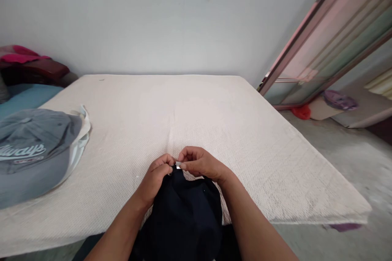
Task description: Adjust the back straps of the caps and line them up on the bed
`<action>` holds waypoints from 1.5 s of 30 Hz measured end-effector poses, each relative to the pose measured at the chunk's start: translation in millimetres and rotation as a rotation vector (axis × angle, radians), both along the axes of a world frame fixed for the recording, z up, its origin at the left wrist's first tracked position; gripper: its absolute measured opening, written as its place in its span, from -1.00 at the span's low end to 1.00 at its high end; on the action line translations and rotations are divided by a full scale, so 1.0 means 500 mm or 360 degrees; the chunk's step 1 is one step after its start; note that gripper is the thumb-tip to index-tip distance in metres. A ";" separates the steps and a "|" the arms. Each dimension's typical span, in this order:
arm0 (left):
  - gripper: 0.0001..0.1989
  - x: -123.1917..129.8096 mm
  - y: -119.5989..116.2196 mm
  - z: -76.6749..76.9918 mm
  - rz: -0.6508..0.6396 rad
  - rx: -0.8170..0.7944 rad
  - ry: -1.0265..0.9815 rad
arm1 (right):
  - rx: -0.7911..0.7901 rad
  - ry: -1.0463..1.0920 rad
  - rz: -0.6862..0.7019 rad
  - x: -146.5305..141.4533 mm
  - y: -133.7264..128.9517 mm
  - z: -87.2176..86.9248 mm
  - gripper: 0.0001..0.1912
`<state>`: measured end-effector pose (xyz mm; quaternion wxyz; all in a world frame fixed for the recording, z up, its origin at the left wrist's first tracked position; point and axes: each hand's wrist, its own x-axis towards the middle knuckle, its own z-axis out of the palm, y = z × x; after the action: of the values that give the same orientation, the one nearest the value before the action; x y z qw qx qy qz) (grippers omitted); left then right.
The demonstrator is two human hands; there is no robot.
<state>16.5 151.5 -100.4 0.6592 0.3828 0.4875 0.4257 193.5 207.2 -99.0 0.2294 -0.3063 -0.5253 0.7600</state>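
Here, on the head camera I watch from afar, the left hand [154, 180] and the right hand [199, 163] are curled and close together, just inside the near edge of a cream textured mattress [183, 124]. Both pinch at a small metal clip [178, 165] at the top of a navy fabric item [182, 216]; the right thumb and forefinger press on the clip, while the left fingers close beside it, though I cannot tell exactly how they grip. The navy fabric item hangs from the clip and spreads down past the near edge of the mattress.

Toward the left edge of the mattress lies a grey cap [33, 151] embroidered "Always", on a white cloth [84, 128]. Beyond the far-left corner are a blue sheet [24, 98] and a magenta cloth [21, 55]. Past the right edge, a glass door [318, 45] stands at an angle, a red bag [301, 112] and a purple bag [339, 100] sit near its foot, and a concrete floor [337, 163] runs beneath.
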 end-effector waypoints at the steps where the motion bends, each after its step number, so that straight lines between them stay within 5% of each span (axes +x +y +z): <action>1: -0.94 0.000 0.001 0.000 0.0004 -0.0012 -0.0031 | 0.0003 -0.0005 0.0001 0.000 0.000 0.000 -0.79; 16: -0.76 0.002 0.003 0.005 0.0058 -0.0127 0.0159 | 0.0173 -0.0140 0.0015 0.001 0.000 -0.004 -0.80; 32: -0.83 -0.005 0.002 -0.002 -0.0147 -0.0419 -0.0355 | -0.0035 0.0241 -0.0133 -0.003 -0.005 -0.009 -0.79; 40: -0.84 -0.040 0.023 0.023 0.0486 -0.0530 -0.1117 | -0.0048 0.0177 0.0034 0.017 -0.012 0.006 -0.71; 43: -0.68 -0.058 0.034 0.025 0.0405 -0.0606 -0.1259 | -0.0253 0.0242 0.0006 0.021 -0.008 0.000 -0.72; 45: -0.61 -0.060 0.035 0.025 0.0292 -0.0720 -0.1191 | -0.0335 0.0342 -0.0234 0.021 -0.003 -0.002 -0.74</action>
<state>-13.4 169.0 -88.1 0.8169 0.0039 0.3282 0.4743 204.0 205.8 -100.2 0.3058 -0.2834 -0.3914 0.8203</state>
